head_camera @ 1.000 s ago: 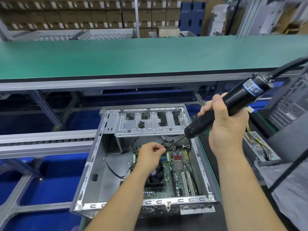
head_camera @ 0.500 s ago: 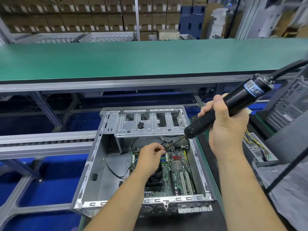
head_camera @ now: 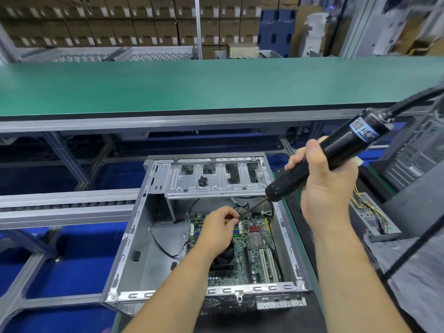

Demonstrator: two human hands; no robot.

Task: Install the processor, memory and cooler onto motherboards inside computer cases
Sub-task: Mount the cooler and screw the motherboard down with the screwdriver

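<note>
Right hand (head_camera: 323,186) grips the tilted electric screwdriver (head_camera: 322,162) above the open computer case (head_camera: 134,239); left hand (head_camera: 217,228), reaching over the motherboard (head_camera: 254,251) inside, pinches the bit (head_camera: 252,209) near its tip

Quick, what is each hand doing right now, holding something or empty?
Left hand: fingers pinch the tip of the screwdriver bit over the motherboard.
Right hand: wrapped round the black electric screwdriver, holding it tilted.
</note>
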